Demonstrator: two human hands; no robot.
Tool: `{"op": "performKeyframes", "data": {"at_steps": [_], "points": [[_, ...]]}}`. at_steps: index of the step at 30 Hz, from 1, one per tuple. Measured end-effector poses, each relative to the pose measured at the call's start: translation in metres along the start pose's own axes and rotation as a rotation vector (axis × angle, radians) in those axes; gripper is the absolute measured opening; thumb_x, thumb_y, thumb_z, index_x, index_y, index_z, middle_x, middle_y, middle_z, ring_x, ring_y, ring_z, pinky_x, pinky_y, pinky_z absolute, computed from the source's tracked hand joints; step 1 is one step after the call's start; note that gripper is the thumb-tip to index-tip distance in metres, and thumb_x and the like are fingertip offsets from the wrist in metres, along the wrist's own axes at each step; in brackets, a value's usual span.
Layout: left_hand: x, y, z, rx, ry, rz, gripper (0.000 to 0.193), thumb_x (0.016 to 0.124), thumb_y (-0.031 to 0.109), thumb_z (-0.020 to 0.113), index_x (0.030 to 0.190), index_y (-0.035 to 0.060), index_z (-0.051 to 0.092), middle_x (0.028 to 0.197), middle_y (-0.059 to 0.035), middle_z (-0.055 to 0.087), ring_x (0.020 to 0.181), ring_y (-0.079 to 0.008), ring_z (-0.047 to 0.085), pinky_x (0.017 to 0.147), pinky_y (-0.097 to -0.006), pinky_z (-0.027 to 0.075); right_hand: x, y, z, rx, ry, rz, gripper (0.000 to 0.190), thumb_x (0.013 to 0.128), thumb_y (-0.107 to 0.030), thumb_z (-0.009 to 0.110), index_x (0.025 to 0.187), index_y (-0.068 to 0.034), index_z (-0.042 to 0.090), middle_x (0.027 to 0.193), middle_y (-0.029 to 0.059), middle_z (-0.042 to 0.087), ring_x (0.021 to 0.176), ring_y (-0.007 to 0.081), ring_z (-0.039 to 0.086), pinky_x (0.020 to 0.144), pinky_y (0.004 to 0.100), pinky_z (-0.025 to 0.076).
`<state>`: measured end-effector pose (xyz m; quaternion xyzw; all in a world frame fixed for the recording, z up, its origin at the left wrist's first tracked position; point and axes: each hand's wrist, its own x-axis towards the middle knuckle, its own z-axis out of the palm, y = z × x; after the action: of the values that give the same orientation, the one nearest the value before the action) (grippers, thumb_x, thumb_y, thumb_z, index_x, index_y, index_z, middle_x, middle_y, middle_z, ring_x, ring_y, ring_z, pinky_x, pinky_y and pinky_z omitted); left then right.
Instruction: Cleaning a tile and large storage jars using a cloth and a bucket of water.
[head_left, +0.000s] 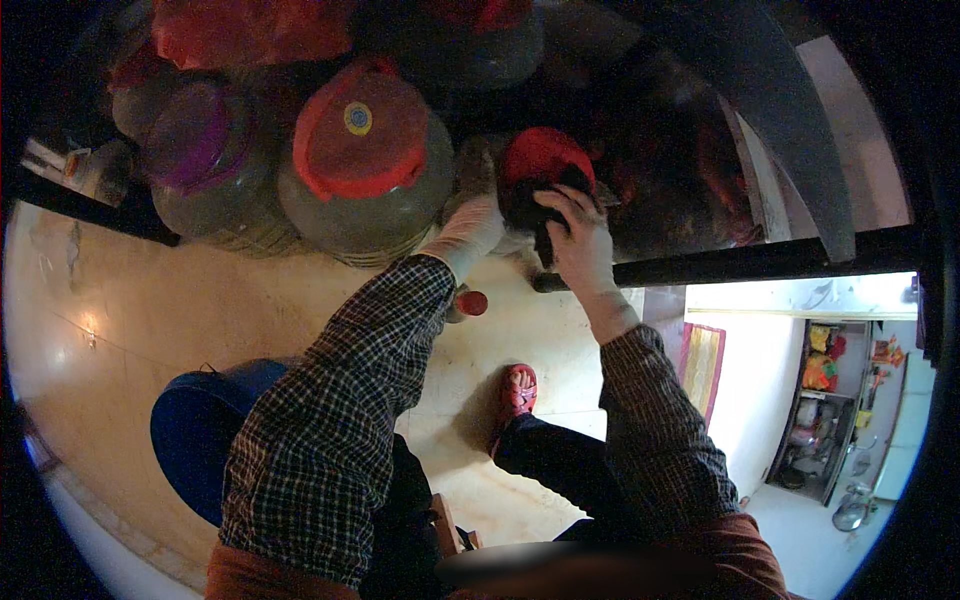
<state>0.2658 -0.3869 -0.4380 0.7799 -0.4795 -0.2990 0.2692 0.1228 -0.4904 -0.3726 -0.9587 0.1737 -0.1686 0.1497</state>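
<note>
A jar with a round red lid (546, 154) stands under a dark shelf, in dim light. My left hand (478, 214), in a pale glove, lies along the jar's left side with its fingers pointing away from me. On the near right side of the lid is my right hand (581, 236), also gloved, its fingers bent over a dark cloth-like thing (541, 225). Shadow hides the jar's lower part and some of my fingertips. Just left of my left hand sits a large clear jar with a red lid (360, 127) that bears a round sticker.
A jar with a purple lid (196, 142) and a red bag (251, 34) are farther left. A small red-capped container (471, 303) stands on the floor near my left wrist. The black shelf bar (720, 259) runs along the right. A blue stool (199, 442) is at my left.
</note>
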Motion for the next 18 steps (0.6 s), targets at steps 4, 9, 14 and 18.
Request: {"op": "performKeyframes", "data": {"at_steps": [4,9,14,18], "points": [[-0.024,0.055,0.007,0.113,0.099,-0.151,0.067,0.083,0.034,0.054,0.133,-0.0062,0.035,0.106,-0.0282,0.058,0.099,-0.0386,0.060,0.084,-0.0443,0.048,-0.007,0.044,-0.018,-0.104,0.130,0.156,0.033,0.082,-0.013,0.059,0.114,-0.022,0.060,0.114,0.0114,0.059,0.103,0.0344,0.056,0.089,0.0436,0.046],[-0.036,0.051,0.016,0.098,0.186,-0.108,0.078,0.080,0.036,0.060,0.139,-0.0005,0.025,0.124,-0.0222,0.047,0.114,-0.0341,0.051,0.085,-0.0423,0.047,0.083,0.054,0.022,-0.538,0.011,0.224,0.035,0.083,-0.021,0.054,0.118,-0.015,0.059,0.112,0.0127,0.060,0.104,0.0338,0.056,0.086,0.0432,0.046],[-0.031,0.049,0.037,0.314,0.445,-0.049,0.074,0.078,0.031,0.059,0.138,-0.0009,0.029,0.131,-0.0235,0.042,0.115,-0.0348,0.050,0.098,-0.0401,0.038,0.133,-0.021,0.048,-0.673,-0.177,-0.049,0.032,0.083,-0.016,0.053,0.112,-0.022,0.063,0.115,0.0099,0.060,0.111,0.0287,0.052,0.093,0.0427,0.042],[-0.020,0.073,0.082,0.368,0.612,0.142,0.055,0.080,0.020,0.051,0.129,-0.0028,0.044,0.132,-0.0222,0.045,0.115,-0.0347,0.052,0.108,-0.0407,0.025,0.135,-0.028,0.061,-0.681,-0.414,-0.212,0.029,0.081,-0.016,0.054,0.107,-0.015,0.066,0.116,0.0135,0.060,0.113,0.0298,0.053,0.094,0.0418,0.043]]}}
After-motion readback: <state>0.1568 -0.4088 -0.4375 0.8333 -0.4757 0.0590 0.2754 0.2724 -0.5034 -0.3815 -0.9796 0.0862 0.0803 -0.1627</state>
